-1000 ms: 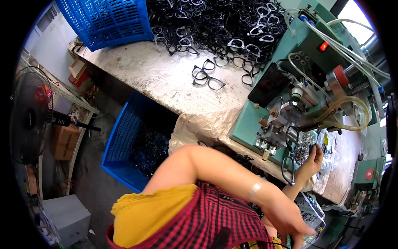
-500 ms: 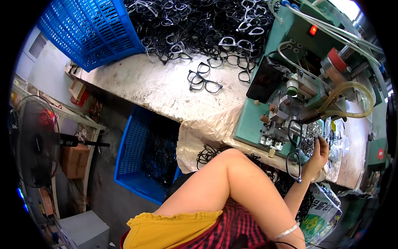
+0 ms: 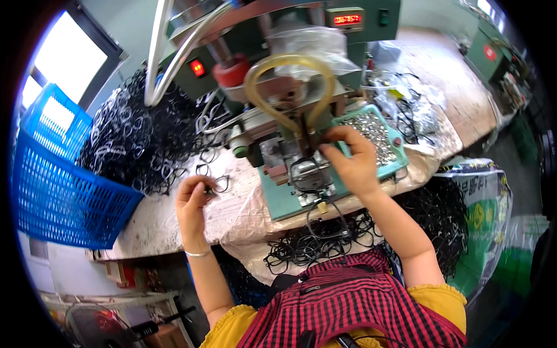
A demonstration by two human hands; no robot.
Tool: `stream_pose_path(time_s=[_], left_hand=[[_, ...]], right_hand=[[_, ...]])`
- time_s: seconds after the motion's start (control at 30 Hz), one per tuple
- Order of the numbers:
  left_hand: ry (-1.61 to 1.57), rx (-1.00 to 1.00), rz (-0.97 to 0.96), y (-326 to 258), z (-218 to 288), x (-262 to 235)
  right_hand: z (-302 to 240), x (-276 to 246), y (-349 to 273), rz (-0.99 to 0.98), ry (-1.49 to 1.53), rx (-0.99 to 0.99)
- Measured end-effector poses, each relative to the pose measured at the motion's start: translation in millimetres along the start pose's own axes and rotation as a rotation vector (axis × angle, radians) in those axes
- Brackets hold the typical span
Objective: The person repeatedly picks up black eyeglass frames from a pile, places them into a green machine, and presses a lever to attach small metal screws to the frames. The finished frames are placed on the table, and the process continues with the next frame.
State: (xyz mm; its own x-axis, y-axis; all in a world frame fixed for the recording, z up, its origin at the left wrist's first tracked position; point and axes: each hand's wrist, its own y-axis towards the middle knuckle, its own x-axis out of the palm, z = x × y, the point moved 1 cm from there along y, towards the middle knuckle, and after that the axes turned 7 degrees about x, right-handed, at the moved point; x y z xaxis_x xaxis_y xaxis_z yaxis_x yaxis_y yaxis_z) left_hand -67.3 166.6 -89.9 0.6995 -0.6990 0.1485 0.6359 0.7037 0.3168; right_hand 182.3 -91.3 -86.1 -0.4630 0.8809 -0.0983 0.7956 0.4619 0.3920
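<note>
My left hand (image 3: pixel 192 203) is over the table left of the machine, its fingers closed on the edge of a dark eyeglass frame (image 3: pixel 227 184). At the green bench press (image 3: pixel 275 200), my right hand (image 3: pixel 353 163) reaches in beside the metal fixture. Its thumb and forefinger are pinched near the press head; whatever is between them is too small to make out. A black eyeglass frame (image 3: pixel 310 225) sits at the fixture, one rim hanging over the front edge. Right of the fixture, a teal tray (image 3: pixel 399 156) holds small shiny metal parts (image 3: pixel 374 134).
A large pile of eyeglass frames (image 3: pixel 130 139) covers the table's left, beside a blue plastic basket (image 3: pixel 64 191). More dark frames (image 3: pixel 313 246) lie below the press. A printed sack (image 3: pixel 481 220) stands at the right. A yellowish hose (image 3: pixel 290 60) loops before the press.
The view has swung right, toward the press. My left arm, bent close before, now stretches to frames on the table. My right hand has moved from beside the eyeglass frame up to the fixture.
</note>
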Motion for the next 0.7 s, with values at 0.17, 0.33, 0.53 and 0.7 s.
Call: stream_pose_path(time_s=[0.17,0.33,0.53,0.7], left_hand=[[1.316,0.359,-0.140,21,-73,-80],[1.466,0.183,-0.041,20,-112,-92],[1.615,0.678,0.084,32,-80,-68],[0.702,0.606,0.310,-11,-7,39]], right_hand=[[-2,18,-5,0.052,0.320,0.125],[-19,22,-3,-0.055,0.438,0.216],[-43,11,-16,-0.088,0.372,0.256],[10,-38,3,0.047,-0.531,-0.136]])
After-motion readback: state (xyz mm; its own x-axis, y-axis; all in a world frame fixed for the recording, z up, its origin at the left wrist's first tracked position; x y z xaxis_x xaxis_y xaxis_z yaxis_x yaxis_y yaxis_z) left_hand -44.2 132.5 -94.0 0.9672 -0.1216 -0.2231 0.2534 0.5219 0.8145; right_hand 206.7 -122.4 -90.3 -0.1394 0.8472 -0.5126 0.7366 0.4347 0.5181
